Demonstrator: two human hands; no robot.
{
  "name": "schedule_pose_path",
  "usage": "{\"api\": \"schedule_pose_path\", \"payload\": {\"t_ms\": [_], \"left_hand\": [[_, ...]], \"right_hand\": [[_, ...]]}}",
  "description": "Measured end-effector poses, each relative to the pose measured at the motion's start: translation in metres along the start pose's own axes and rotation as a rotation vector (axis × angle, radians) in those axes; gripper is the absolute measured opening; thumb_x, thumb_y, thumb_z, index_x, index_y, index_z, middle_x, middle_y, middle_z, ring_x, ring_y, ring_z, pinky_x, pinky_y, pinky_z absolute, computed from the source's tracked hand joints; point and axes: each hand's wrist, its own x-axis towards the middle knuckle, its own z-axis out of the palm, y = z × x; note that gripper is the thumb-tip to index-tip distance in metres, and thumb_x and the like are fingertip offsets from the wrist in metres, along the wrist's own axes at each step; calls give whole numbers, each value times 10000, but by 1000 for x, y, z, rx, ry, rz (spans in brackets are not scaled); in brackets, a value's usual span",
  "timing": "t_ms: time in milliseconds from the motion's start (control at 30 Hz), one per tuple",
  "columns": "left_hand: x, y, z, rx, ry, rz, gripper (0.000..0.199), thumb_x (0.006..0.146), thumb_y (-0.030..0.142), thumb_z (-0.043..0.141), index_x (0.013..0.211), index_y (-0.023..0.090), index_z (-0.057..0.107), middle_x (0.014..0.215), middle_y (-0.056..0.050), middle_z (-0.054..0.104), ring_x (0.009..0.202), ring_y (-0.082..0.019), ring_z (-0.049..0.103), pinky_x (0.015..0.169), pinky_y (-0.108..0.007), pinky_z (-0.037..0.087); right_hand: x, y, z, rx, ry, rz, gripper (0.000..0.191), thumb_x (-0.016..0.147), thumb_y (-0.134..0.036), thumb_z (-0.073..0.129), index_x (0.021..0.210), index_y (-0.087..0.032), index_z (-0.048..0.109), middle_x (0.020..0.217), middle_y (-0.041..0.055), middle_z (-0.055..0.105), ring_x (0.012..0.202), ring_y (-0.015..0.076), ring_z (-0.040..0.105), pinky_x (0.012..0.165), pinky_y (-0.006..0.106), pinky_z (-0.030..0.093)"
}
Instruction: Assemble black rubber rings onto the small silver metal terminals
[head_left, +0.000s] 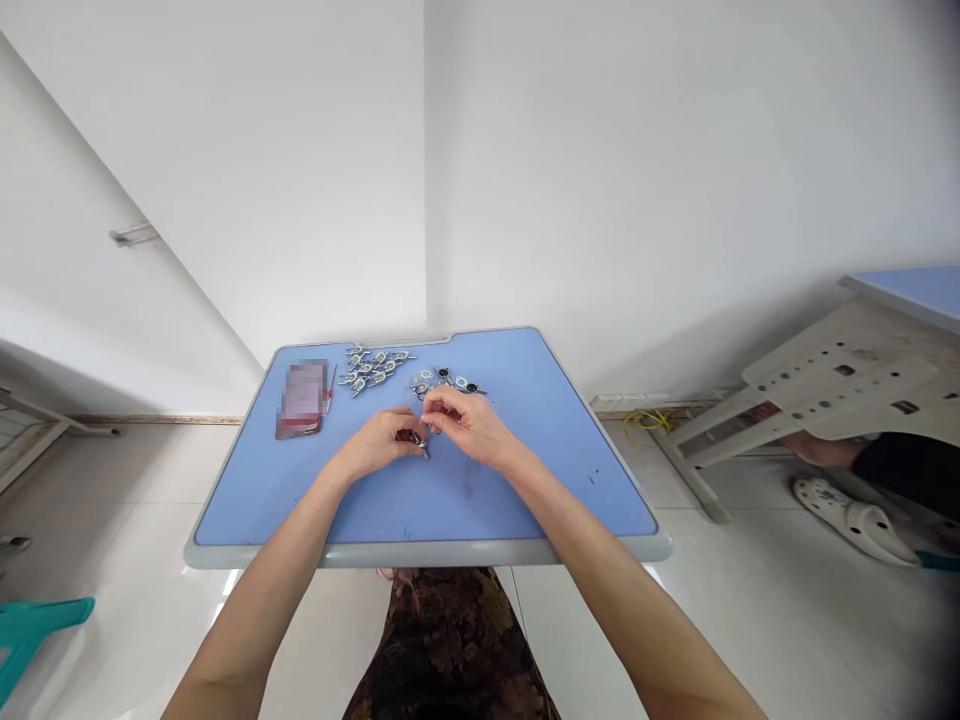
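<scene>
Through the head camera I see my left hand (379, 443) and right hand (465, 420) curled closed on a small metal clip (424, 447). Ahead of the left hand lies a heap of metal clips (373, 368), ahead of the right a smaller group of clips (442, 382). A blurred phone (303, 398) sits further left on the blue table (525, 480).

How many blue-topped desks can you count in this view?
2: the near desk in the centre of the view, and a second desk cut off at the right edge. More may be hidden out of view.
</scene>
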Motion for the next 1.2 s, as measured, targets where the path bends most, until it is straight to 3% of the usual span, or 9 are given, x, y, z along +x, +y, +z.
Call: {"api": "schedule_pose_path", "payload": {"t_ms": [200,333,500,667,900,1200], "left_hand": [[1,-3,2,0,11,-12,86,725,188,671,807,163,665,882,-14,594,722,-129,577,685,-250,454],[2,-5,3,18,16,-1,91,721,176,676,809,154,671,885,-21,599,737,-135,579,698,-254,454],[0,-3,2,15,14,-12,110,727,191,672,833,162,671,865,-10,583,702,-120,562,677,-242,450],[0,0,1,8,24,-20,101,721,177,668,821,161,669,878,-9,583,698,-116,564,680,-236,452],[-1,2,2,17,16,0,129,752,179,641,878,163,662,892,-17,578,738,-131,581,704,-242,453],[-1,1,2,22,20,-17,134,736,175,643,869,162,653,893,-11,578,696,-118,562,680,-233,449]], "right_hand": [[0,1,5,-202,30,-43,99,849,-277,549,781,-212,520,655,-34,531,568,109,461,559,226,373],[-1,3,7,-310,25,-104,76,884,-265,502,847,-210,539,748,-10,588,586,110,484,582,229,370],[-5,0,-2,-433,-40,-122,116,915,-243,434,969,-196,524,729,7,607,633,139,540,618,248,387],[-6,-5,-2,-376,-72,-118,200,918,-152,351,1067,-197,478,868,49,622,763,162,583,679,276,432],[-5,1,6,-237,39,-28,199,862,-208,516,1052,-219,456,696,-21,601,623,148,590,610,275,458],[-4,3,8,-138,167,-136,160,870,-241,531,1027,-231,561,810,20,627,685,144,602,639,282,529]]}}
